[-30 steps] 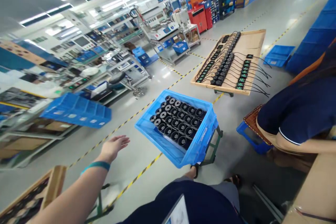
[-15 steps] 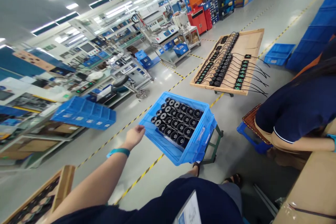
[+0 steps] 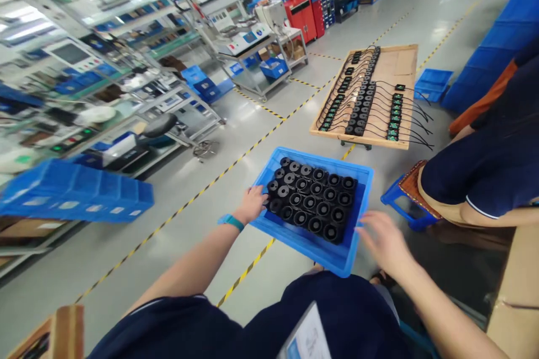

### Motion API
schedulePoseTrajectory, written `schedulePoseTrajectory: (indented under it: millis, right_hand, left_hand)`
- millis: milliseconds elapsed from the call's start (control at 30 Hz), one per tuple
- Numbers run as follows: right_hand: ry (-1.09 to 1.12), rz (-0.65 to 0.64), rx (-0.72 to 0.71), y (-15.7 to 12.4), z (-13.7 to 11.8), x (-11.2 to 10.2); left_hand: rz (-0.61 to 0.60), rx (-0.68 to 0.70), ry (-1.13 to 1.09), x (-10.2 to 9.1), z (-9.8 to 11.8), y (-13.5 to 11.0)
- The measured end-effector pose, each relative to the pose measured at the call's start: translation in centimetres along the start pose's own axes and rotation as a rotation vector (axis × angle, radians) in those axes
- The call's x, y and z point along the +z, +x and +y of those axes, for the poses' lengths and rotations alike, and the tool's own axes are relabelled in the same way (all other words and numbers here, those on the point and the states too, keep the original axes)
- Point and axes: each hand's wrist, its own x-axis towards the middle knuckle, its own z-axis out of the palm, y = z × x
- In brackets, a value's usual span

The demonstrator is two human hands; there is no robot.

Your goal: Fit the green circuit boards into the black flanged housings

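A blue plastic crate [image 3: 357, 241] stands in front of me, holding rows of black round parts [image 3: 310, 202] with hollow centres. My left hand [image 3: 254, 203], with a teal band at the wrist, is closed over the crate's left rim, its fingertips reaching inside. At the right rim is my right hand [image 3: 385, 241], slightly blurred. Its fingers are apart and extended toward the rim; whether they touch it is unclear.
A wooden tray [image 3: 410, 67] of cabled black parts and green boards stands beyond the crate. To the right, a person [image 3: 497, 162] sits near a blue stool [image 3: 404, 202] and a cardboard box [image 3: 516, 291]. Blue bins [image 3: 80, 190] and a wooden frame [image 3: 67, 331] are at left.
My right hand has come into view at the crate's right side. My left hand has moved from beside the left rim onto it. The view has shifted, and the crate now appears more level.
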Motion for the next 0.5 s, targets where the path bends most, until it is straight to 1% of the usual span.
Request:
schedulePoseTrajectory:
  millis: [33,100,133,167,200,233,267,333,400,500]
  right_hand:
    - [-0.19,-0.046,-0.136,1.0,-1.0,4.1]
    - [-0.674,-0.169,-0.411,4.3,-2.6,12.7]
    - [-0.851,-0.208,-0.47,6.3,-3.0,16.6]
    - [-0.998,-0.235,-0.504,8.3,-3.2,20.1]
    - [-1.115,-0.252,-0.513,10.1,-3.3,23.0]
    - [-1.205,-0.265,-0.507,11.7,-3.1,25.3]
    - [-1.27,-0.273,-0.493,12.9,-2.9,27.1]
    - [-1.34,-0.287,-0.464,14.4,-2.3,29.2]
    - [-1.36,-0.294,-0.451,14.9,-1.9,30.2]
    - [-1.38,-0.294,-0.442,14.8,-1.6,31.0]
  left_hand:
    - [0.003,0.055,-0.005,0.4,-0.9,0.1]
    - [0.022,0.154,-0.022,1.1,-2.5,0.1]
    - [0.035,0.197,-0.034,1.4,-3.2,0.0]
    - [0.049,0.233,-0.048,1.6,-3.8,0.0]
    - [0.061,0.265,-0.064,1.7,-4.3,-0.1]
    - [0.07,0.293,-0.083,1.8,-4.7,-0.1]
    - [0.079,0.319,-0.103,1.9,-5.0,-0.2]
    - [0.104,0.358,-0.142,1.9,-5.6,-0.2]
    - [0.134,0.38,-0.176,2.0,-6.1,-0.2]
    - [0.156,0.411,-0.231,2.0,-6.9,-0.2]
